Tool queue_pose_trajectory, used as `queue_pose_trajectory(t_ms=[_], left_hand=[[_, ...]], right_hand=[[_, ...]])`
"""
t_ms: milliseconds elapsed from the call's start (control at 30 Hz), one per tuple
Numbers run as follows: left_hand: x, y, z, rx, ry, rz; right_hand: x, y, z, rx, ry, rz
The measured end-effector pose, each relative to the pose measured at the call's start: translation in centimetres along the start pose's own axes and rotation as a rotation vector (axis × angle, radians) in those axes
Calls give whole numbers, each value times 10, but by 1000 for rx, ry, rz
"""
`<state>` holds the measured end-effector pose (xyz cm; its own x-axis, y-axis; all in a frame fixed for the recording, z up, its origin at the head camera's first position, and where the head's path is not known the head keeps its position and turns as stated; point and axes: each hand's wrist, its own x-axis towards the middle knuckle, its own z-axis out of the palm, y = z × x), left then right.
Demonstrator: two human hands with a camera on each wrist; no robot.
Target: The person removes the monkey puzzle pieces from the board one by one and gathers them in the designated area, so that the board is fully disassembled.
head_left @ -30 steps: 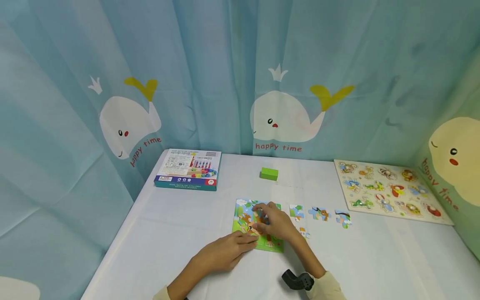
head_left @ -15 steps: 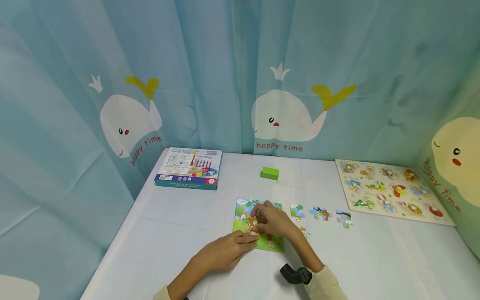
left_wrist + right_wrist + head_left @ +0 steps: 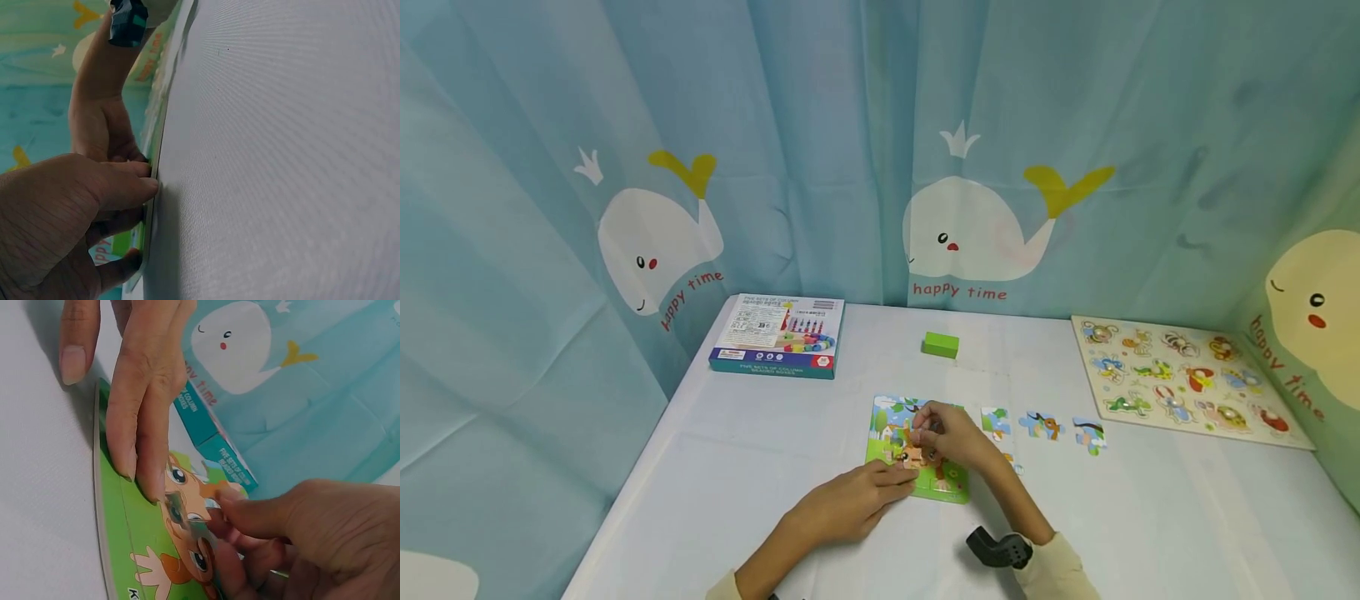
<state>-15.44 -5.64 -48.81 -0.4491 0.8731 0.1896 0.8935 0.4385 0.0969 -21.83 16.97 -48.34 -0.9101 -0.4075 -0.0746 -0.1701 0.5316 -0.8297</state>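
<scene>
A square jigsaw puzzle (image 3: 951,493) with cartoon animals on a green and blue ground lies on the white table. Straight fingers of my left hand (image 3: 853,503) rest on its lower left edge; the right wrist view shows those fingers (image 3: 128,437) flat on the green border. Over the middle of the picture, my right hand (image 3: 953,435) pinches a puzzle piece (image 3: 199,511) between thumb and fingers. That piece sits tilted over a printed face with large eyes, partly hidden by the fingers. In the left wrist view, the left hand (image 3: 69,212) lies along the puzzle's thin edge.
Several loose jigsaw pieces lie right of the puzzle, among them a squirrel-coloured one (image 3: 1042,426) and a branch one (image 3: 1089,435). A green block (image 3: 941,345) stands behind. A boxed toy (image 3: 775,337) is back left, an insect peg board (image 3: 1187,379) back right. A curtain (image 3: 820,167) hangs behind.
My right hand has shifted slightly right over the puzzle, its fingers drawn closer together, so more of the printed face shows. The left hand stays in place.
</scene>
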Motion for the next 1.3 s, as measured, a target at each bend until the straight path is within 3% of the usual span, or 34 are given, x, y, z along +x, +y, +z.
queue_pose_trajectory(t_ms=[200, 500, 767, 967, 1300], left_hand=[[1, 0, 4, -47, 1, -21], [2, 0, 5, -9, 22, -44], [1, 0, 6, 42, 52, -35], [2, -1, 9, 73, 56, -27], [4, -7, 5, 47, 43, -33]], right_hand=[[-2, 5, -7, 127, 96, 59], [-16, 6, -33, 220, 213, 75], [-42, 10, -60, 213, 303, 128], [-70, 22, -82, 139, 352, 165], [-112, 49, -107, 56, 324, 212]])
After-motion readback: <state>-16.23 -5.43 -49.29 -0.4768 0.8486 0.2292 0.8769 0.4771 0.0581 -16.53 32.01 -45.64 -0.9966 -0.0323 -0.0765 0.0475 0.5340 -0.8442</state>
